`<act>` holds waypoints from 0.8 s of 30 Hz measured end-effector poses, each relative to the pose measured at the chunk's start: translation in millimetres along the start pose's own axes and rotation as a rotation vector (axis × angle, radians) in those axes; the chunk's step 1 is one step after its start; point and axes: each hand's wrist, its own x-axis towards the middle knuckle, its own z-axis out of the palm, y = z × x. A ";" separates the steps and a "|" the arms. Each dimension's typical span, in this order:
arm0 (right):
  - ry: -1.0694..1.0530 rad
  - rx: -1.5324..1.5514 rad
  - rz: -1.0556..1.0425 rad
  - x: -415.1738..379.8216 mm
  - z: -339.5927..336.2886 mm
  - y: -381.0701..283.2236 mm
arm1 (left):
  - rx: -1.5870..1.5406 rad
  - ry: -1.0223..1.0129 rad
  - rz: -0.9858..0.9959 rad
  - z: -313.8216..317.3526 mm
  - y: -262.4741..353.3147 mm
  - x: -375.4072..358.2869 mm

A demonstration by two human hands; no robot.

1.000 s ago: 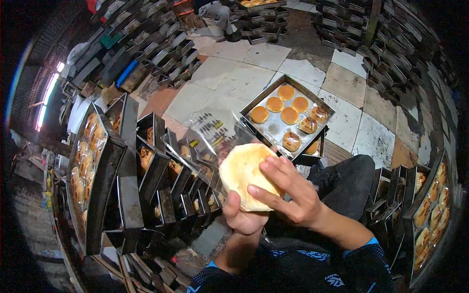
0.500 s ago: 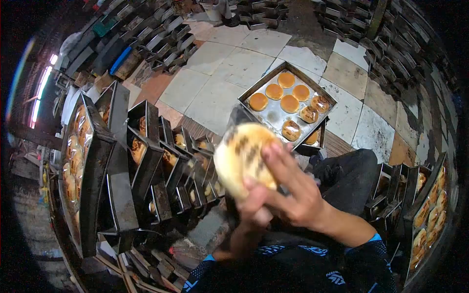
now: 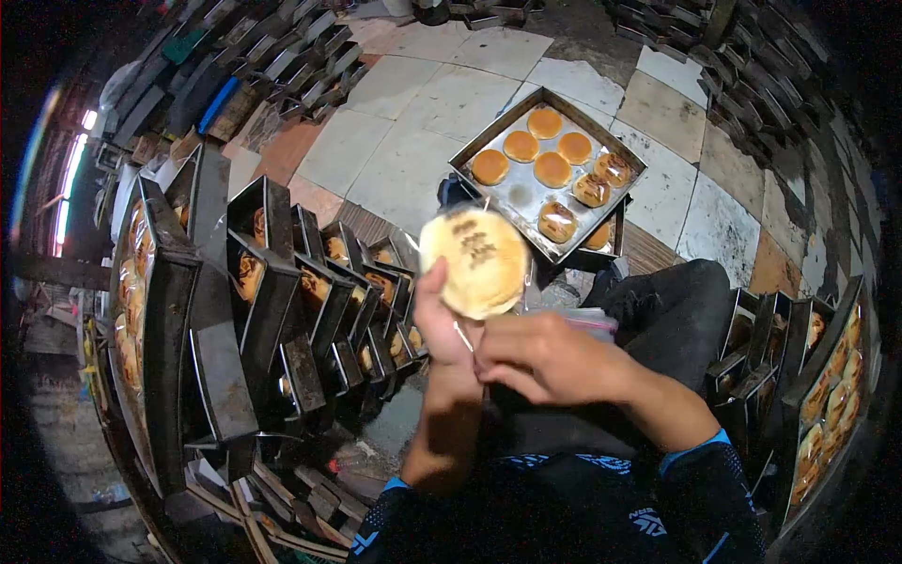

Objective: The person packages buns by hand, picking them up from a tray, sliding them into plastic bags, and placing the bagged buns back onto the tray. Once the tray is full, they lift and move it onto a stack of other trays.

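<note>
A round, pale-golden bun (image 3: pixel 477 263) with dark printed marks on its top rests in my left hand (image 3: pixel 443 324), the thumb along its left edge. Thin glints around the bun look like clear plastic wrap. My right hand (image 3: pixel 554 359) is just below the bun, fingers pinched together by my left wrist, apparently on the loose edge of the plastic wrap; the pinch itself is partly hidden. Beyond the hands, a square metal tray (image 3: pixel 496 127) holds several buns, some glossy brown and plain, others marked and wrapped.
Stacked metal trays (image 3: pixel 211 376) with wrapped buns lean on my left. More trays of buns (image 3: pixel 832 404) stand at my right. What looks like a pile of plastic bags (image 3: pixel 590 321) lies by my leg. Long rows of tins (image 3: pixel 282 70) line the tiled floor's far sides.
My right hand has moved off the bun, down to its lower edge. The bun now sits upright in my left hand, marks facing me. The view has shifted slightly.
</note>
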 end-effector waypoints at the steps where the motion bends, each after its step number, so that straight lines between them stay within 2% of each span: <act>1: -0.054 0.014 -0.030 -1.1 -0.4 -5.3 | -0.170 0.059 -0.014 2.6 4.7 2.4; 2: -0.061 0.016 -0.034 -3.2 -7.6 -9.4 | -0.269 -0.044 -0.083 -14.3 13.6 6.4; 4: -0.579 0.803 -0.278 -16.6 -32.2 -12.2 | -0.289 -0.060 -0.065 -22.4 28.1 6.9; 5: -0.665 0.846 -0.083 -23.0 -42.1 0.2 | -0.253 -0.066 -0.051 -30.3 29.7 8.7; 6: -0.464 0.499 0.148 -31.9 -41.2 25.8 | -0.255 -0.067 -0.052 -28.3 27.3 6.1; 8: 0.478 -0.475 0.197 -25.9 -12.7 41.0 | -0.130 0.074 -0.140 -21.3 19.1 -0.1; 10: 0.583 -0.391 -0.035 -17.9 -13.9 26.3 | -0.187 -0.096 -0.213 -8.0 0.4 -18.8; 11: 0.580 -0.403 -0.196 -15.9 -13.1 26.2 | -0.192 -0.095 -0.219 -15.5 -20.4 -26.1; 12: 0.631 -0.378 -0.251 -15.0 -9.8 23.7 | -0.114 -0.008 -0.143 -34.3 -46.4 -31.6; 14: 0.761 -0.227 -0.149 -17.8 -2.8 33.5 | 0.052 0.159 0.009 -63.4 -77.0 -34.3; 15: 0.761 -0.227 -0.150 -19.0 1.1 37.7 | 0.487 0.085 0.309 -51.9 -69.6 -33.8; 16: 0.813 -0.034 -0.015 -20.0 4.6 41.8 | 0.495 0.152 0.619 -34.2 -69.3 -28.7; 17: 0.858 0.163 0.126 -19.6 6.6 44.6 | 0.685 0.090 0.594 -45.0 -55.7 -31.2; 18: 0.852 0.166 0.134 -17.1 4.9 41.1 | 0.874 0.032 0.558 -51.0 -34.0 -35.9; 19: 0.776 0.157 0.185 -14.0 -0.1 31.7 | 1.068 0.036 0.790 -51.0 -23.0 -31.9; 20: 0.696 0.150 0.232 -8.9 -7.2 21.5 | 1.236 0.072 0.919 -42.6 -6.4 -34.3; 21: 0.617 -0.024 0.169 -2.2 -19.0 11.1 | 1.326 0.082 1.121 -54.3 4.5 -31.8; 22: 0.606 -0.017 0.170 2.5 -22.6 12.2 | 1.417 0.088 1.322 -63.9 11.7 -30.2; 23: 0.624 -0.242 -0.013 7.2 -24.6 13.8 | 1.281 0.101 1.343 -61.2 14.1 -32.5; 24: 0.637 -0.469 -0.200 11.5 -26.6 16.0 | 1.282 0.107 1.343 -66.2 19.4 -27.9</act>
